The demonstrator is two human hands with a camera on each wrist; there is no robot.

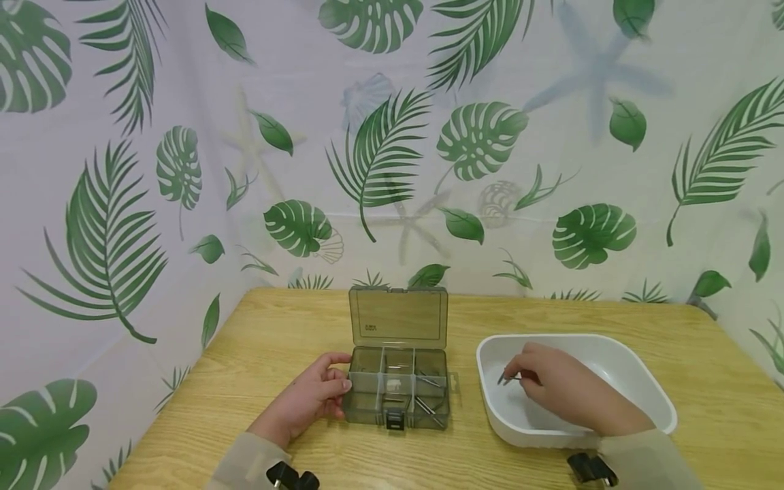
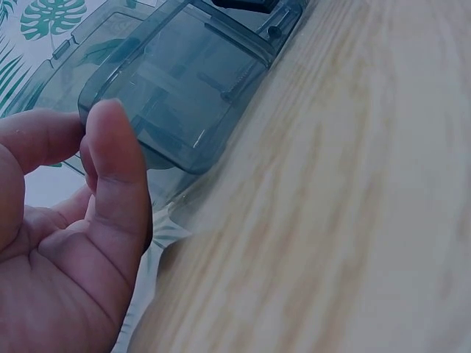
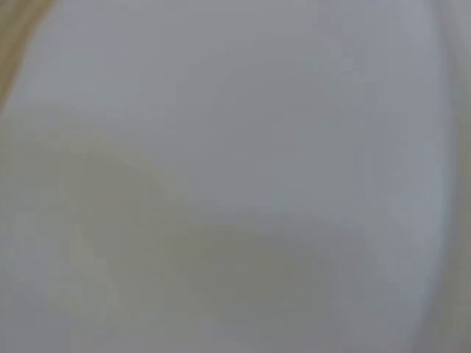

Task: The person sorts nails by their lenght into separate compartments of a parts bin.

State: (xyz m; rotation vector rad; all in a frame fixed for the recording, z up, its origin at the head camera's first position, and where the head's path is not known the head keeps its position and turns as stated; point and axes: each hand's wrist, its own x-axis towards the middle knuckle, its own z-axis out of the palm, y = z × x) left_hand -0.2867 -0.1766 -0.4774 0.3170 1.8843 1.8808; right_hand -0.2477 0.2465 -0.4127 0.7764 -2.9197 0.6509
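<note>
Sleeves [image 1: 245, 463]: 7 and 4 o'clock
Left hand [image 1: 306, 401]: clamped on box [image 1: 364, 414], 9 o'clock edge
Right hand [image 1: 560, 384]: fingertips close, pinching metal piece [image 1: 502, 377] over tray [image 1: 533, 435]
Box: 6 o'clock
Tray: box's 3 o'clock

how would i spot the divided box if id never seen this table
On the wooden table, find the big white basin at the right. Just left of it, held at its left end by the person's left hand, sits a see-through grey box with its lid raised. Unlike the plain, opaque basin, it has dividers inside and a black latch in front.
</note>
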